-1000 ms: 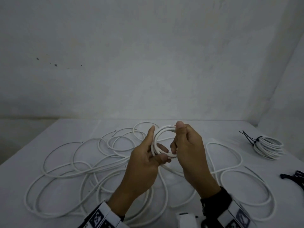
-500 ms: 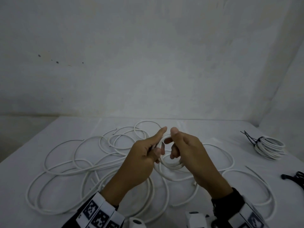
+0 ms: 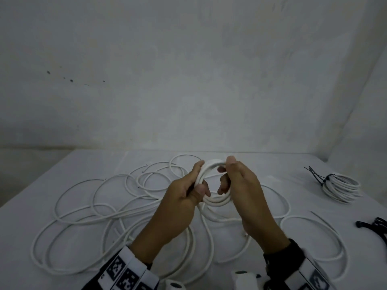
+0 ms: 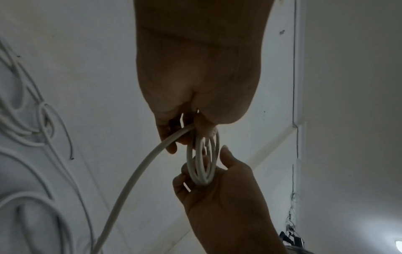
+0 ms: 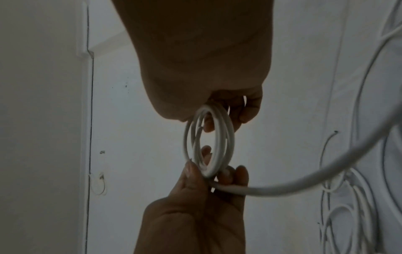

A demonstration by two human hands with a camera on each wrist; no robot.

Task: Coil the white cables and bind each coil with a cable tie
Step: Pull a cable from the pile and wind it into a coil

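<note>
Loose white cables (image 3: 100,208) around; bound coil (image 3: 340,187) far right.

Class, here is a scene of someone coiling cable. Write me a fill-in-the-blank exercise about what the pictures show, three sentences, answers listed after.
1. The small coil is held by ____ hands, the left hand and the right hand.
2. The finished coil at the table's right side is bound with a ____ cable tie.
3. The loose cable lying on the table is ____ in colour.

Answers: both; black; white
</note>
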